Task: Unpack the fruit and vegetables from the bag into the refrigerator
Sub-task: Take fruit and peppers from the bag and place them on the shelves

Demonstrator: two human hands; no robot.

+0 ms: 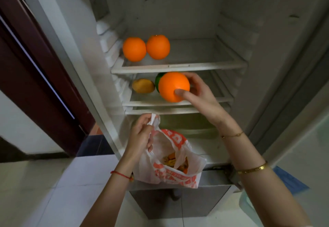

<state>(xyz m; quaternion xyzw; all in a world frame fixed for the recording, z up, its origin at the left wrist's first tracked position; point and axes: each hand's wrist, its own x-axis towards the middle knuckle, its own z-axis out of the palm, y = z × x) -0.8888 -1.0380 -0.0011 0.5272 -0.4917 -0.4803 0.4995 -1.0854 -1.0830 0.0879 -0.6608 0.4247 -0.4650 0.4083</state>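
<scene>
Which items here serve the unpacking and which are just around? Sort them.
Job: held orange, right hand, left hand, bag, two shelved oranges, mango, green fruit, refrigerator shelf.
Around: dark door, blue mat.

Plastic bag [170,162], lower centre of frame: orange-red printed lettering, too blurred and crumpled to read. No other text.

Thin, crinkled plastic film, white with orange print, is noted on the bag [175,162]. Smooth, faintly dimpled orange peel is seen on the held orange [173,86]. The refrigerator shelves [178,66] appear as matt white plastic frames around clear panels. Glossy floor tiles [53,182] are observed.
</scene>
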